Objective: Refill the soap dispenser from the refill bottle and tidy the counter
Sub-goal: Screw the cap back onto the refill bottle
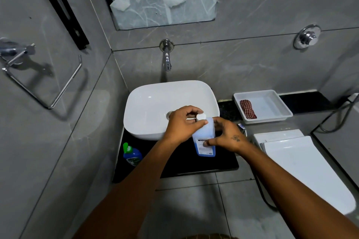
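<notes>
A translucent bottle of blue liquid with a white label stands upright on the black counter, just in front of the white basin. My right hand grips its body from the right. My left hand is closed around its neck, fingers at the white cap. A blue bottle with a green cap stands at the counter's front left, apart from both hands.
A white tray holding a folded red checked cloth sits on the ledge to the right. A wall tap hangs over the basin. A white toilet lid lies at right, and a towel ring at left.
</notes>
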Action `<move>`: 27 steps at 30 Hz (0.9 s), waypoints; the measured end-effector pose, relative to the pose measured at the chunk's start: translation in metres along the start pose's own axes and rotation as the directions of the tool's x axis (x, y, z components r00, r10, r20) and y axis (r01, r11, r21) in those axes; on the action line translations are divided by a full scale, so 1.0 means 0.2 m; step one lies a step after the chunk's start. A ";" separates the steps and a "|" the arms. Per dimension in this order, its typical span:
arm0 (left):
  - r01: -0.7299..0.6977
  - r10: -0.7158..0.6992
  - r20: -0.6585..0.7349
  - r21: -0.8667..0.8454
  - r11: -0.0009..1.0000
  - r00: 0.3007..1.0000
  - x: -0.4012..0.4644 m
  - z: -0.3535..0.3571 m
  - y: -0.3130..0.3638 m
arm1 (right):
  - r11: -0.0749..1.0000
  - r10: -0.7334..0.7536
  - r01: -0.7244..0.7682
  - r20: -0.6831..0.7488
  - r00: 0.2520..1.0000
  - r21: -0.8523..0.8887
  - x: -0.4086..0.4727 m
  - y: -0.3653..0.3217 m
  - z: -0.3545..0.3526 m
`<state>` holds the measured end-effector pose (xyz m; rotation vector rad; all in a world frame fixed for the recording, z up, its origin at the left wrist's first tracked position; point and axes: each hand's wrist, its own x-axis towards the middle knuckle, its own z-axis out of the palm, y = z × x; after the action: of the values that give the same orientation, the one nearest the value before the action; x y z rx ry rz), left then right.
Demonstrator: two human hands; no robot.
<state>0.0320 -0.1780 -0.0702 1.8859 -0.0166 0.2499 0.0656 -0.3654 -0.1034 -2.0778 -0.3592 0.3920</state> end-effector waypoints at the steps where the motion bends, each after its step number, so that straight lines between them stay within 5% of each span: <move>1: 0.004 -0.002 0.048 -0.032 0.999 0.999 0.00 0.00 0.00 | 1.000 0.004 -0.004 -0.010 1.000 0.006 0.00 0.01 0.00; 7: -0.044 0.036 0.101 0.084 0.995 0.994 0.02 0.01 0.02 | 1.000 -0.021 0.021 -0.004 1.000 -0.017 0.00 0.02 -0.03; 13: -0.162 0.028 0.374 0.331 0.930 0.927 0.09 -0.03 0.06 | 0.998 -0.025 0.025 -0.004 1.000 -0.054 0.00 0.05 -0.05; 18: -0.142 -0.009 0.242 0.600 0.787 0.970 0.14 -0.01 0.11 | 0.996 -0.035 0.034 -0.012 0.999 -0.079 -0.01 0.07 -0.06; 27: -0.229 -0.027 0.470 0.478 0.848 0.882 0.14 -0.02 0.10 | 0.994 -0.045 0.044 -0.016 0.999 -0.102 -0.03 0.09 -0.06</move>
<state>0.0550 -0.1770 -0.0442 2.4596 -0.4183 -0.1526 0.0676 -0.3855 -0.1127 -2.1672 -0.4218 0.3343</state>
